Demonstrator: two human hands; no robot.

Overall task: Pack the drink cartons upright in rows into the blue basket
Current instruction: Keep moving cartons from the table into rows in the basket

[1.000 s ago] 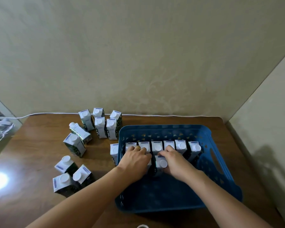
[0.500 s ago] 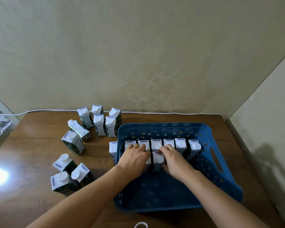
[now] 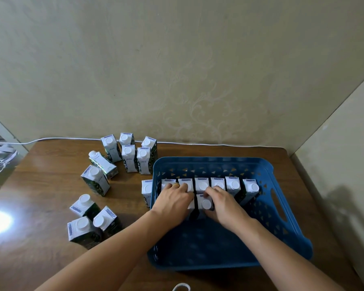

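A blue basket (image 3: 280, 208) with a perforated wall and a handle slot sits on the right half of a brown wooden tabletop (image 3: 40, 185), close to a patterned beige wall (image 3: 177, 70). Inside it, a row of drink cartons (image 3: 232, 184) stands upright along the far side, white caps up, six as far as can be counted past the fingers. In front of that row stands a second-row carton (image 3: 205, 203), upright, with another beside it mostly hidden under the left hand.

Both hands are inside the basket. The left hand (image 3: 173, 203), a ring on one finger, lies over the cartons at the left end, fingers bent over their tops; whether it actually grasps one cannot be told. The right hand (image 3: 225, 204) grasps the second-row carton from its right side, thumb and fingers curled around it.

Outside the basket, one carton (image 3: 147, 191) stands touching its left wall. Behind it, a cluster of five upright cartons (image 3: 130, 154) stands near the wall. A tipped carton (image 3: 103, 164) lies on its side to the left of these, with an upright carton (image 3: 95, 180) just in front of it. Nearer the person, a group of three cartons (image 3: 88, 221) stands close together. A white cable (image 3: 51, 140) runs along the back edge of the tabletop.
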